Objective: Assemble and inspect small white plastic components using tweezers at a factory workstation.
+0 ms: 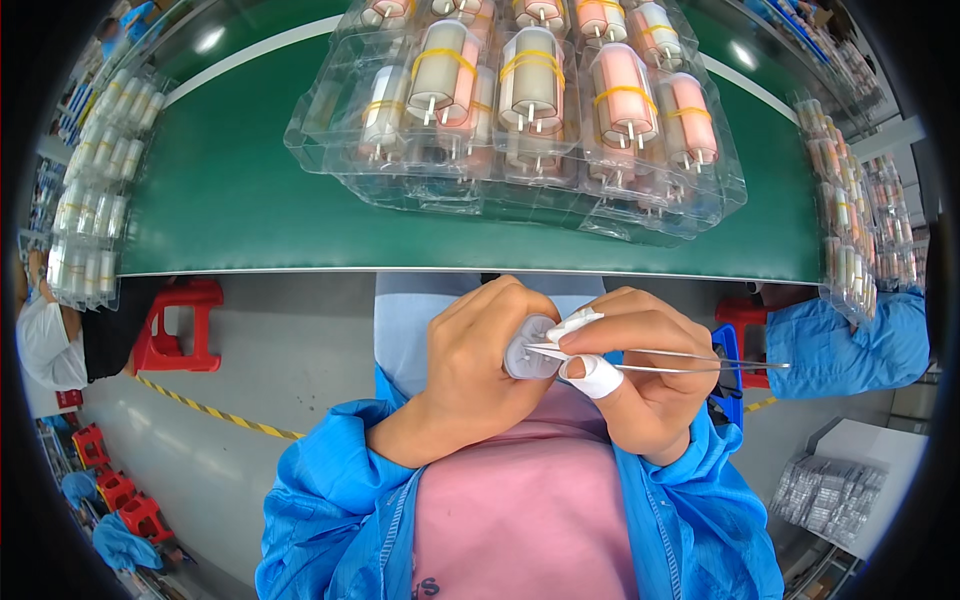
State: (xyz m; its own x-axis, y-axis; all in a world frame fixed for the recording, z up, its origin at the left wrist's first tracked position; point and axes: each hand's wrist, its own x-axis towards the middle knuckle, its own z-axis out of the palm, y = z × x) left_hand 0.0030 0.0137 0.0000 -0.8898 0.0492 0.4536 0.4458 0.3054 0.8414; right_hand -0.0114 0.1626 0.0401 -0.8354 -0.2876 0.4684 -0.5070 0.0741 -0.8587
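Above my lap, in front of the table edge, my left hand (480, 345) is wrapped round a grey cylinder, whose round end (531, 347) faces up and to the right. Most of its body is hidden by the fingers. My right hand (650, 365) pinches a pair of metal tweezers (690, 362), its thumb and a finger covered with white tape. The tweezers' tips touch or nearly touch the cylinder's end, close to small pale pins there. Whether the tips grip anything is too small to tell.
On the green table (240, 200) ahead stand stacked clear plastic trays (330, 150) with grey and pink cylinders bound by yellow bands. More cylinders (95, 210) fill trays at left and right. Red stools (190, 325) and other people sit on both sides. A white box (860, 450) holds clear packs, lower right.
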